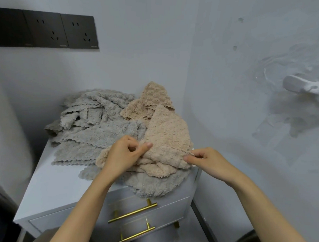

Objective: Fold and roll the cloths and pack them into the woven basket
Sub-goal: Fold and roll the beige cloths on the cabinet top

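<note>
A loose heap of fluffy cloths lies on a small white cabinet (57,186). Most are grey cloths (92,132), spread over the back and left of the top. A beige cloth (169,136) rests on the right side of the heap, and a second beige cloth (152,100) leans against the wall behind it. My left hand (124,154) pinches the near beige cloth's front edge between thumb and fingers. My right hand (206,159) pinches the same edge further right, near the cabinet's right edge. No woven basket is in view.
The cabinet stands in a wall corner, with two drawers and gold bar handles (132,213) in front. Dark wall sockets (47,31) sit at the upper left. A white bracket (306,89) sticks out from the right wall.
</note>
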`<state>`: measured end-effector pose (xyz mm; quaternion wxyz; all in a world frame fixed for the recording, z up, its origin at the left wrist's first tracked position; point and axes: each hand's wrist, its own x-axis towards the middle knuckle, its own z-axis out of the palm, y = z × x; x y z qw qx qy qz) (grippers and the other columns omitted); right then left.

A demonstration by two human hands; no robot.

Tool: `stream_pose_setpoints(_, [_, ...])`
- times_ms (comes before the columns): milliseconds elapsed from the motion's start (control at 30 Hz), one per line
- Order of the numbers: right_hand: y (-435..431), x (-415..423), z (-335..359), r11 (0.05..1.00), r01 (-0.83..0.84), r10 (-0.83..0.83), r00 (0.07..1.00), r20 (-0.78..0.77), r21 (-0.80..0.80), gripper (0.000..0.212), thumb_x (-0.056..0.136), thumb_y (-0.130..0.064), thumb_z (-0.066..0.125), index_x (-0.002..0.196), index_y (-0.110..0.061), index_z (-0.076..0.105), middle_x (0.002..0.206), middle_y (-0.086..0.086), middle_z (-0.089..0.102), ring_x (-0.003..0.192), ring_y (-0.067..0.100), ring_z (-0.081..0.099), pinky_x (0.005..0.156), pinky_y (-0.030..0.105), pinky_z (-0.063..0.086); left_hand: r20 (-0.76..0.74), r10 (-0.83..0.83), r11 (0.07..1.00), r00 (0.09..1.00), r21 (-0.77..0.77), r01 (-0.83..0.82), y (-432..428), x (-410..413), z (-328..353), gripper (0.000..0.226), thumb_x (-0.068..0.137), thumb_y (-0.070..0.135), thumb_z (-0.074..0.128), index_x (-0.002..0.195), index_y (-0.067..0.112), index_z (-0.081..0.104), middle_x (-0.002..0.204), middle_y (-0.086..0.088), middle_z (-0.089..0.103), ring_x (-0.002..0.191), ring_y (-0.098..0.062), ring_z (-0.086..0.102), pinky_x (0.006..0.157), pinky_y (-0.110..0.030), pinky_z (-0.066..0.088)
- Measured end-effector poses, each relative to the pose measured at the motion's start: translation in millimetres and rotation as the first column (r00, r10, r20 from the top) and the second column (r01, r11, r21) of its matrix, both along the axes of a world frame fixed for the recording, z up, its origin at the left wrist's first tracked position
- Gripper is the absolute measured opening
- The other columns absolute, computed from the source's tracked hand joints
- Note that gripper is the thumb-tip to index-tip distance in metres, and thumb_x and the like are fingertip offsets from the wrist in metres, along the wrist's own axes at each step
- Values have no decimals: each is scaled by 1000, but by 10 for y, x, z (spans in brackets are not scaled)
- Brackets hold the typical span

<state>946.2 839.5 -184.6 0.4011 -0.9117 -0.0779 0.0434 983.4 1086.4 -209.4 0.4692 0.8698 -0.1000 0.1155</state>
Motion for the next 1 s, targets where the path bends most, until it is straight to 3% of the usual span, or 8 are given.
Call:
stream_pose_setpoints(133, [35, 112, -84, 994, 104, -107, 992, -72, -41, 52, 92, -34, 61, 54, -20, 28, 41, -11, 22, 40, 6, 24, 49, 22, 17, 4, 45, 999, 999, 26, -45, -41, 37, -26, 62, 82, 52, 63, 43, 5, 54, 38, -3, 46, 37, -10, 42, 65, -16, 41])
stream_pose_setpoints(233, [57, 166, -142, 976, 164, -179, 979, -101, -146, 58, 89, -40, 61, 46, -20, 28, 41, -10, 27, 47, 8, 29, 53, 27, 21, 51, 72, 991, 996, 105, -77, -67, 46, -55, 61, 85, 50, 62, 38, 13, 49, 34, 1, 45, 36, -7, 41, 69, -27, 49])
stream_pose_setpoints(367, [119, 156, -193, 941, 229, -249, 967, -53, -250, 50, 85, -44, 62, 47, -20, 39, 49, -10, 38, 59, 13, 40, 56, 29, 29, 84, 153, 967, 985, 195, -167, -88, 57, -110, 50, 82, 52, 62, 56, 10, 51, 63, -2, 53, 58, -9, 45, 64, -32, 48])
stream_pose_setpoints(467, [197, 89, -215, 902, 307, -273, 950, 151, -302, 29, 81, -39, 65, 65, -24, 45, 69, -9, 50, 81, 20, 51, 67, 31, 40, 212, 135, 962, 968, 204, -179, -108, 9, -97, 25, 82, 40, 68, 81, 22, 52, 89, 7, 47, 76, -8, 48, 61, -22, 39])
stream_pose_setpoints(600, [297, 43, -223, 949, 160, 6, 854, 520, -273, 27, 74, 0, 61, 85, -19, 46, 86, -6, 47, 86, 19, 44, 67, 32, 38, 442, -165, 913, 882, 407, -33, -84, -34, -64, 12, 81, 8, 71, 86, 18, 71, 93, 5, 61, 88, -18, 54, 72, -29, 43])
stream_pose_setpoints(800, [346, 9, -401, 870, -43, 301, 835, 461, -491, 55, 83, 5, 51, 127, -28, 47, 121, -6, 49, 110, 16, 44, 84, 32, 45, 351, -262, 863, 899, 503, 55, -3, -45, -114, 31, 79, -2, 69, 104, 16, 74, 104, 3, 72, 97, -17, 67, 99, -44, 44])
stream_pose_setpoints(900, [351, -37, -405, 897, -45, 256, 864, 434, -440, 52, 81, -11, 51, 131, -25, 45, 126, -6, 47, 116, 15, 42, 88, 33, 47, 251, -293, 865, 923, 481, 144, 75, -42, -108, 42, 79, 8, 64, 118, 20, 68, 121, 9, 65, 109, 3, 55, 110, -30, 33])
stream_pose_setpoints(1000, [342, -34, -403, 889, -5, 235, 863, 447, -457, 44, 84, -15, 49, 128, -24, 47, 124, -6, 48, 114, 13, 43, 81, 30, 48, 205, -290, 872, 935, 459, 170, 88, -39, -104, 44, 79, 9, 62, 121, 22, 65, 116, 13, 65, 98, 8, 52, 88, -1, 33])
